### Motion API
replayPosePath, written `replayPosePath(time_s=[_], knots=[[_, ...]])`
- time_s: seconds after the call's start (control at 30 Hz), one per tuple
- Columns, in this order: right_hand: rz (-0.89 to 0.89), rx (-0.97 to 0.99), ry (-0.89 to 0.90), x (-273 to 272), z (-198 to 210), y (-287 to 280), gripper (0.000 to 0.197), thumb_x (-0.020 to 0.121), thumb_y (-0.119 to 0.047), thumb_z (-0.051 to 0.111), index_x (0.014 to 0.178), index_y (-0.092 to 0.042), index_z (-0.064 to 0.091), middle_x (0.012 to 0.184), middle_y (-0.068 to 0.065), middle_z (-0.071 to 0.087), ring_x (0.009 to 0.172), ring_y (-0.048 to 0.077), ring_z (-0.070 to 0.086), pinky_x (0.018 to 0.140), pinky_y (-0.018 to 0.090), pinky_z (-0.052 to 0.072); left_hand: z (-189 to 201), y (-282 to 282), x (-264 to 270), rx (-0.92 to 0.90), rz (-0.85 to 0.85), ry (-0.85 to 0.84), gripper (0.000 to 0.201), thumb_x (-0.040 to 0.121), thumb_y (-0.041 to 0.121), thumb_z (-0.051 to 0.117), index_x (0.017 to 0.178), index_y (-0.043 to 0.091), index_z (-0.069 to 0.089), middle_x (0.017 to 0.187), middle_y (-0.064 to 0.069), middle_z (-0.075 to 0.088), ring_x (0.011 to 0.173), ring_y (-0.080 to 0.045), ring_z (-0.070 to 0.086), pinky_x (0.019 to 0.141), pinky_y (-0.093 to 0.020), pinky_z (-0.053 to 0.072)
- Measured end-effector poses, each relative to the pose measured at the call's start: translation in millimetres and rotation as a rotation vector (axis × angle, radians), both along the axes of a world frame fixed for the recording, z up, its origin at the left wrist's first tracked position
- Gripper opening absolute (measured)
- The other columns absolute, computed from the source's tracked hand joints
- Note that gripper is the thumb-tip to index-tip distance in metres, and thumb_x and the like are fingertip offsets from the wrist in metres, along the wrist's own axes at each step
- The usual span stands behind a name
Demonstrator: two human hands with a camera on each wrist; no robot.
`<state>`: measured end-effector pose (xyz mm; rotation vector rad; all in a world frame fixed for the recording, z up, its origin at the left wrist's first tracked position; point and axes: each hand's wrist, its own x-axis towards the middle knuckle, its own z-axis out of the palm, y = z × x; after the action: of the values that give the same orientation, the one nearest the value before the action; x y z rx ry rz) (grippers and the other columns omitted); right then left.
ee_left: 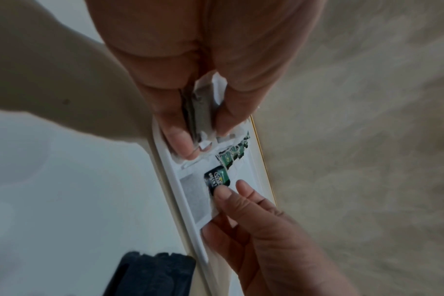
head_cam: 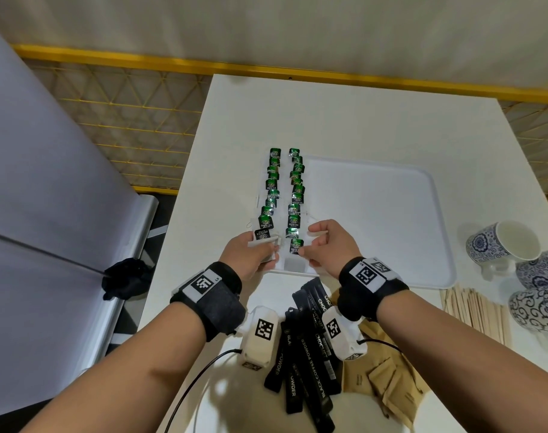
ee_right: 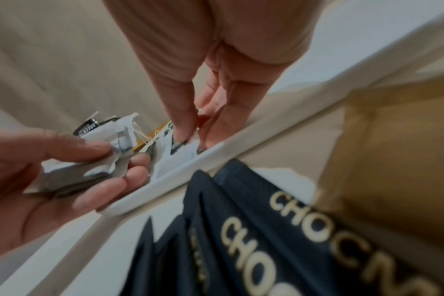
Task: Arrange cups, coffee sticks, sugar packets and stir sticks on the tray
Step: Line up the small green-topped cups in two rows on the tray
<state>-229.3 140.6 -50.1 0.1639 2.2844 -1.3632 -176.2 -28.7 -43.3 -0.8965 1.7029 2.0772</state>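
A white tray (head_cam: 375, 214) lies on the white table (head_cam: 329, 120). Two columns of green-tagged tea bags (head_cam: 271, 185) run along its left part. My left hand (head_cam: 266, 245) grips a small stack of tea bags (ee_left: 198, 116) over the tray's near left corner. My right hand (head_cam: 304, 245) pinches the green tag (ee_left: 217, 178) of the nearest tea bag (head_cam: 296, 246) in the right column, which lies flat on the tray. In the right wrist view the thumb and a fingertip (ee_right: 184, 134) press on that tag, with the left hand's stack (ee_right: 89, 160) beside them.
Black coffee sticks (head_cam: 307, 354) and brown sugar packets (head_cam: 382, 379) lie on the table under my wrists. Wooden stir sticks (head_cam: 475, 310) and blue-patterned cups (head_cam: 500, 245) sit right of the tray. The table's left edge is close to my left arm.
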Motion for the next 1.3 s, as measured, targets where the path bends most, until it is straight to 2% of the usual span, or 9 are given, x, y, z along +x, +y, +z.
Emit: replayPosePath(time_s=[0.1,0.17,0.3,0.43,0.6,0.73,0.97,1.13,1.3], knots=[[0.003,0.094,0.145,0.5,5.0,-2.3,0.033,0.078,-0.028,0.075,0.104,-0.025,0.055,0.083,-0.005,0.052,0.071,0.008,0.052,0.065,0.022,0.043,0.7,-2.4,4.7,0.040,-0.005,0.006,0.019,0.090,-0.002,0.057,0.109,-0.001,0.060,0.094,-0.017,0.067,0.083,-0.026,0.066,0.080,-0.036,0.056],[0.001,0.034,0.209,1.1,13.5,-4.4,0.019,0.084,-0.030,0.069,0.099,-0.026,0.059,0.079,-0.007,0.052,0.070,0.005,0.050,0.064,0.020,0.037,3.4,-3.2,9.4,0.085,0.001,0.007,0.019,0.086,0.001,0.065,0.105,0.000,0.062,0.094,-0.019,0.070,0.082,-0.026,0.068,0.073,-0.032,0.059],[0.119,-0.161,0.099,12.2,29.1,-14.9,0.007,0.085,-0.032,0.068,0.089,-0.026,0.067,0.074,-0.006,0.058,0.068,0.007,0.056,0.062,0.020,0.044,4.0,-3.0,15.6,0.068,-0.017,0.005,0.053,0.069,0.003,0.081,0.117,-0.006,0.059,0.113,-0.027,0.064,0.086,-0.028,0.069,0.071,-0.035,0.060],[0.153,-0.188,-0.016,21.4,26.4,-24.6,0.025,0.074,-0.043,0.075,0.090,-0.026,0.067,0.072,0.001,0.064,0.064,0.012,0.060,0.066,0.028,0.054,5.8,-4.6,21.6,0.038,-0.048,0.051,0.043,0.072,-0.005,0.076,0.112,-0.004,0.061,0.106,-0.027,0.067,0.087,-0.030,0.066,0.086,-0.045,0.055],[0.110,-0.257,-0.054,30.4,31.1,-26.4,0.007,0.084,-0.015,0.071,0.089,-0.013,0.068,0.066,0.008,0.063,0.059,0.017,0.058,0.052,0.019,0.050,8.4,-7.5,29.4,0.071,-0.063,0.052,0.021,0.083,0.003,0.068,0.102,0.009,0.064,0.093,-0.012,0.069,0.080,-0.023,0.066,0.073,-0.037,0.058],[0.098,-0.288,-0.072,36.7,29.2,-26.3,0.006,0.085,-0.014,0.070,0.089,-0.009,0.068,0.064,0.012,0.062,0.060,0.024,0.053,0.056,0.029,0.048,13.3,-9.1,34.0,0.111,0.014,0.004,0.021,0.093,0.028,0.058,0.103,0.011,0.063,0.091,-0.009,0.068,0.082,-0.024,0.064,0.062,-0.034,0.056],[0.161,-0.271,-0.199,44.4,28.2,-31.6,0.041,0.074,-0.029,0.081,0.106,-0.019,0.056,0.073,0.007,0.069,0.061,0.018,0.062,0.063,0.031,0.056,16.6,-8.2,39.2,0.096,0.117,0.017,0.021,0.094,0.022,0.057,0.101,0.004,0.065,0.103,-0.024,0.066,0.085,-0.030,0.062,0.080,-0.042,0.051],[0.200,-0.228,-0.251,46.9,27.7,-34.0,0.050,0.074,-0.013,0.081,0.115,-0.014,0.053,0.084,0.009,0.065,0.063,0.015,0.064,0.062,0.026,0.059,20.3,-3.1,37.9,0.260,0.218,0.004,0.030,0.098,0.019,0.049,0.118,-0.002,0.057,0.111,-0.028,0.062,0.080,-0.032,0.065,0.063,-0.037,0.058],[0.195,-0.229,-0.237,45.4,29.6,-29.2,0.038,0.079,-0.002,0.073,0.114,-0.014,0.060,0.076,0.003,0.061,0.063,0.013,0.062,0.058,0.021,0.057,21.2,-6.4,36.4,0.279,0.315,-0.001,0.018,0.099,0.015,0.046,0.107,0.002,0.056,0.094,-0.018,0.064,0.073,-0.027,0.067,0.052,-0.032,0.057]])
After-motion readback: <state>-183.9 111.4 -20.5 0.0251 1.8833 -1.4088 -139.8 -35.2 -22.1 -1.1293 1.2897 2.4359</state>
